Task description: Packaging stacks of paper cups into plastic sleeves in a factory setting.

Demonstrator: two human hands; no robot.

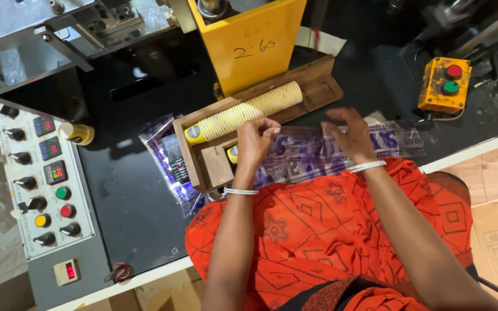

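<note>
Black worktop (134,196) under wooden tray (318,86)

Orange patterned garment, bare forearms, silver bangles at both wrists

A clear plastic sleeve (318,152) printed in purple and white lies stretched lengthwise across the black worktable and the edge of an orange-clad lap, crinkled and glossy, its left end at a wooden tray. The left hand (255,141) grips that end with curled fingers; the right hand (350,135) hovers over the middle, fingers spread. A long nested stack of cream paper cups (243,112) lies on its side in the tray, just behind.
</note>
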